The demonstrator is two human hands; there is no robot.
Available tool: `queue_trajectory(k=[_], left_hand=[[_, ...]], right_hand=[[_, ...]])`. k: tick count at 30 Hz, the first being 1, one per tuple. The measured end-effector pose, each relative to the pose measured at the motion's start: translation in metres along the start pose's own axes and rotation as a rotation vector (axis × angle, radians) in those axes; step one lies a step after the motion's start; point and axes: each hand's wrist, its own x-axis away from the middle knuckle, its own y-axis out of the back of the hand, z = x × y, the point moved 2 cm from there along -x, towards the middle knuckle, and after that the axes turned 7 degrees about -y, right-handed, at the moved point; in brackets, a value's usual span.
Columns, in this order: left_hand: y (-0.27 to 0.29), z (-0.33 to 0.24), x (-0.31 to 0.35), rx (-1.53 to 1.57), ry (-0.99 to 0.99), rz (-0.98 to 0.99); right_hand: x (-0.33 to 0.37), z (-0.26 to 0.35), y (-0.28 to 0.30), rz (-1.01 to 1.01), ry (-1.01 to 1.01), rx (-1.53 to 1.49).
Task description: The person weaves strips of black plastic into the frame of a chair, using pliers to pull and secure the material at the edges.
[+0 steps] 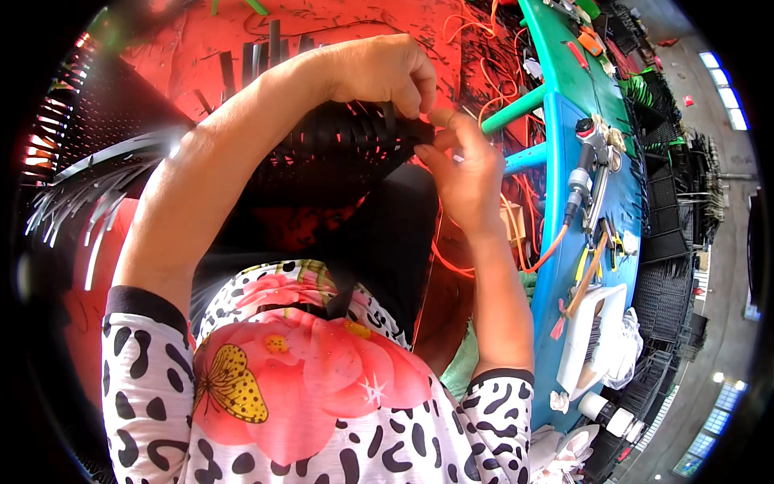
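Observation:
A black woven basket (339,157) of flat plastic strips rests on my lap, tilted on its side. My left hand (383,71) curls over its upper rim and pinches a black strip there. My right hand (459,165) meets it at the same rim, fingers pinched on the strip's end. Both forearms come up from the lower edge, in sleeves with black spots on white. Loose black strips (89,189) fan out from the basket's far side at the left.
A blue table (556,266) runs along my right with an air tool (584,173), pliers, a white container (592,335) and orange cord (484,105). Finished black baskets (669,218) are stacked beyond it. The red floor (193,48) is littered with strip offcuts.

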Motion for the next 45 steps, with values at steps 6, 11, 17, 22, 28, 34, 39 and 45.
queue_trajectory(k=[6,11,17,22,28,34,39,45], left_hand=[[0.0,-0.003,-0.002,0.058,0.067,0.032],[0.002,0.011,-0.008,0.207,0.162,0.114],[0.002,0.01,-0.009,0.224,0.181,0.123],[0.0,0.013,-0.011,0.186,0.115,0.12],[0.002,-0.007,0.0,-0.125,0.121,0.13],[0.003,0.005,-0.012,-0.013,0.043,0.152],[0.01,0.012,0.002,0.024,0.101,0.112],[0.008,0.015,-0.003,0.03,0.168,0.138]], right_hand=[[0.002,-0.008,-0.007,-0.045,0.084,0.018],[0.001,-0.01,-0.01,-0.051,0.028,0.006],[-0.008,-0.005,-0.003,0.08,-0.151,-0.037],[-0.009,-0.014,0.003,0.147,-0.139,-0.107],[0.003,-0.018,-0.002,0.053,-0.005,-0.137],[0.002,-0.015,-0.01,0.145,-0.255,-0.169],[0.014,-0.03,0.031,0.016,-0.183,-0.179],[0.053,-0.127,0.157,-0.31,-0.343,0.355]])
